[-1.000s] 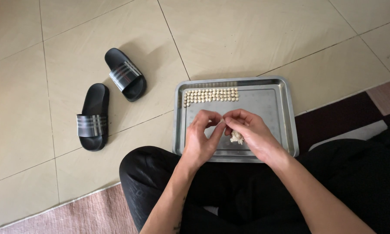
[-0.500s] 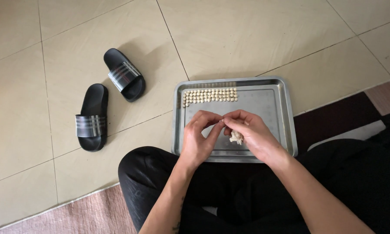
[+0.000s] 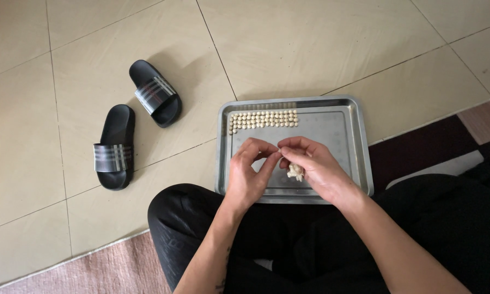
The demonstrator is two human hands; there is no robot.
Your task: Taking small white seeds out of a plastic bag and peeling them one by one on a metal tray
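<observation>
A rectangular metal tray (image 3: 348,117) lies on the tiled floor in front of my crossed legs. Rows of several small pale dough balls (image 3: 262,120) line its far left part. My left hand (image 3: 248,174) and my right hand (image 3: 315,166) meet over the tray's near middle, fingertips touching and pinching a tiny bit of dough between them. A lump of pale dough (image 3: 295,172) sits tucked under my right hand's palm and fingers, partly hidden.
Two black slide sandals (image 3: 114,147) with striped straps lie on the beige tiles left of the tray. A pinkish rug (image 3: 92,269) edges the near left, and a dark red and white mat (image 3: 419,158) lies to the right.
Both hands stay over the tray; the fingers shift slightly while working the bit of dough. Nothing else has moved.
</observation>
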